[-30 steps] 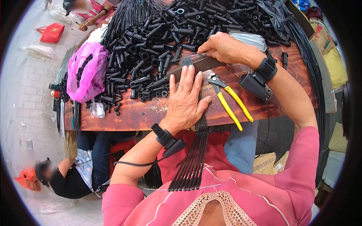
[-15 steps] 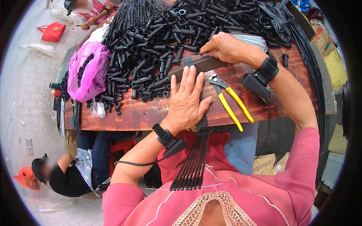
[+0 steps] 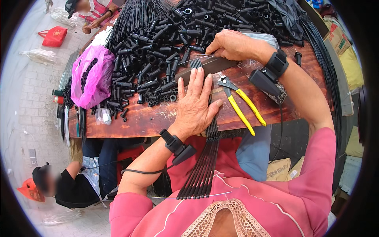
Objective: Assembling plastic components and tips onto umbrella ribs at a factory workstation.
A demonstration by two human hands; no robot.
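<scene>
My left hand (image 3: pixel 194 100) lies flat, fingers stretched out, over a row of thin black rods (image 3: pixel 201 166) side by side. Their upper ends show just past my fingertips, against a dark bar (image 3: pixel 215 66) on the table. The lower ends, with small black knobs, reach down to my chest, where a thin pale wire (image 3: pixel 221 193) crosses them. Beyond the upper ends, my right hand (image 3: pixel 233 45) pinches a thin wire (image 3: pixel 192 59) between thumb and forefinger. Pliers with yellow handles (image 3: pixel 241 104) rest on the table, right of my left hand.
Black tubular plastic parts (image 3: pixel 158 51) heap across the reddish wooden table (image 3: pixel 158 122). A pink plastic bag (image 3: pixel 90 79) stands at the left, and pale wires (image 3: pixel 260 38) lie behind my right hand. One person (image 3: pixel 79 185) sits at the lower left, another (image 3: pixel 94 12) at the far left.
My right hand has shifted slightly left and away from me with the wire. My left hand stays flat on the rods.
</scene>
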